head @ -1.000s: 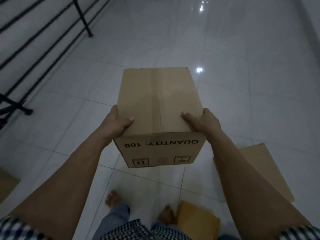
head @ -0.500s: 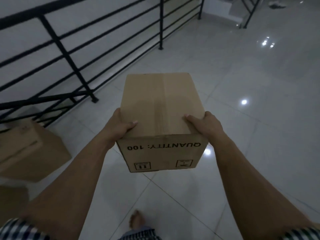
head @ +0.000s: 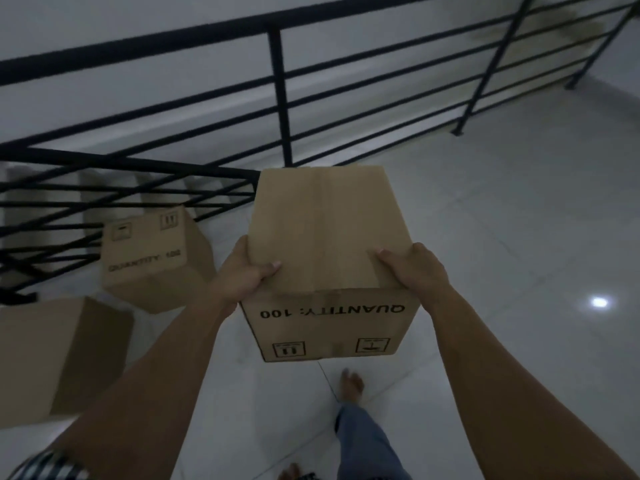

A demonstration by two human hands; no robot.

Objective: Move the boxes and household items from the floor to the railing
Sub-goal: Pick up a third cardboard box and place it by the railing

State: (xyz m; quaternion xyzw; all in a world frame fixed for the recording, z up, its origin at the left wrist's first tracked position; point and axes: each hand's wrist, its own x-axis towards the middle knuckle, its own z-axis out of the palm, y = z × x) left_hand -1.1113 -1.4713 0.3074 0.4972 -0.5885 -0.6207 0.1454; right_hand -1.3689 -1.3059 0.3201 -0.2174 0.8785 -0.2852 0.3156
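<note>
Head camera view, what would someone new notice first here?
First, the cardboard box marked "QUANTITY: 100", held mid-frame off the floor by the left hand and right hand at its sides. Next, the black railing across the top. Two more cardboard boxes sit on the floor at left, by the railing.

the view has swung left toward the railing [head: 280, 98], which now runs across the whole top instead of the corner. a second printed box [head: 152, 258] and a plain box [head: 59, 355] by the stair rails have come into full view; the flat cardboard pieces are gone
</note>
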